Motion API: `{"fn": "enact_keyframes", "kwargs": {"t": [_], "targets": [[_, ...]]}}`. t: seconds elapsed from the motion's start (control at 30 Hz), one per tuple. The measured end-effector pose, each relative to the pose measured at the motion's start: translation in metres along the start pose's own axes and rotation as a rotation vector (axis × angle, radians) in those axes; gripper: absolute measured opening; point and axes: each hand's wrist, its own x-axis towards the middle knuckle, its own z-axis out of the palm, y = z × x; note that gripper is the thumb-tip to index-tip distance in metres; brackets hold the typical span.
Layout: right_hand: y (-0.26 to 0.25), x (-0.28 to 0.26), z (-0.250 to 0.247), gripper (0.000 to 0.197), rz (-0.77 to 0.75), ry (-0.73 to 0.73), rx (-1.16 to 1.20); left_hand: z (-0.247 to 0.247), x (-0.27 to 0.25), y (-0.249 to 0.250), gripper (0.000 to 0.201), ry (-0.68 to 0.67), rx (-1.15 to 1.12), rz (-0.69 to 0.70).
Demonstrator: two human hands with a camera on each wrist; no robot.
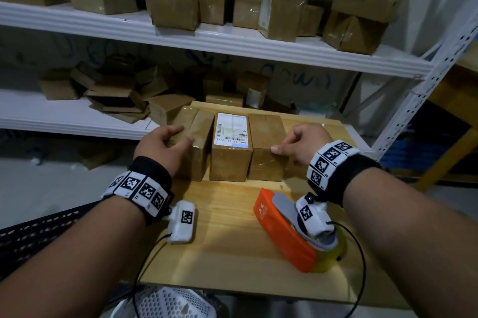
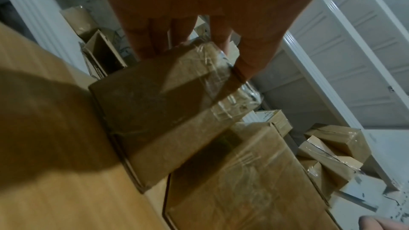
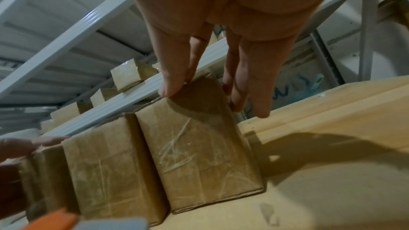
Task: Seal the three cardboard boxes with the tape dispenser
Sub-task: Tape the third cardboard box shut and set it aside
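Three taped cardboard boxes stand side by side on the wooden table (image 1: pixel 227 245): the left box (image 1: pixel 198 147) (image 2: pixel 159 97), the middle box (image 1: pixel 231 160) (image 2: pixel 243 181) with a white shipping label on top, and the right box (image 1: pixel 266 136) (image 3: pixel 199 155). My left hand (image 1: pixel 165 143) (image 2: pixel 199 50) grips the left box, thumb on its top edge and fingers over its left side. My right hand (image 1: pixel 297 141) (image 3: pixel 199 90) holds the right box, thumb at its front top edge and fingers down its right side. The orange tape dispenser (image 1: pixel 284 229) (image 3: pixel 55 219) lies untouched near the front right.
White metal shelves (image 1: pixel 207 40) behind the table carry several cardboard boxes (image 1: pixel 173 4), and more lie jumbled on the lower shelf (image 1: pixel 116 95). A white perforated basket (image 1: pixel 168 302) sits below the table's front edge. A shelf upright (image 1: pixel 426 100) stands at the right.
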Motion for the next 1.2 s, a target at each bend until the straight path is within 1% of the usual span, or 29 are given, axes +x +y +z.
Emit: {"fn": "enact_keyframes", "kwargs": {"t": [0.2,0.33,0.5,0.63,0.7,0.83,0.93,1.0,1.07,1.13,1.2], "targets": [[0.001,0.003,0.000,0.029,0.003,-0.023,0.017,0.003,-0.003,0.002,0.043,0.002,-0.005,0.010],[0.004,-0.001,-0.004,0.029,-0.006,-0.017,0.005,0.006,-0.005,0.003,0.043,-0.028,-0.034,0.006],[0.008,-0.008,-0.008,0.031,-0.004,0.003,0.027,0.007,-0.005,0.004,0.044,-0.023,-0.057,-0.004],[0.004,-0.015,-0.009,0.030,-0.012,0.001,0.019,0.007,-0.006,0.003,0.046,-0.045,-0.049,-0.019],[0.002,-0.019,-0.010,0.029,-0.023,-0.004,0.011,0.006,-0.009,0.004,0.050,-0.044,-0.072,-0.030],[0.000,-0.027,-0.017,0.028,-0.054,-0.013,0.042,-0.001,-0.014,0.004,0.076,-0.023,-0.230,-0.094],[0.005,-0.036,-0.025,0.034,-0.058,0.039,0.130,-0.006,-0.025,0.004,0.080,0.073,-0.248,-0.100],[0.009,-0.044,-0.029,0.037,-0.065,0.092,0.214,-0.008,-0.036,0.005,0.078,0.150,-0.252,-0.103],[0.011,-0.057,-0.035,0.037,-0.084,0.131,0.325,-0.009,-0.051,0.009,0.073,0.213,-0.237,-0.060],[0.012,-0.077,-0.040,0.034,-0.097,0.162,0.461,-0.005,-0.067,0.013,0.067,0.228,-0.238,0.008],[0.016,-0.101,-0.044,0.031,-0.110,0.206,0.580,0.001,-0.084,0.016,0.063,0.181,-0.300,0.048]]}}
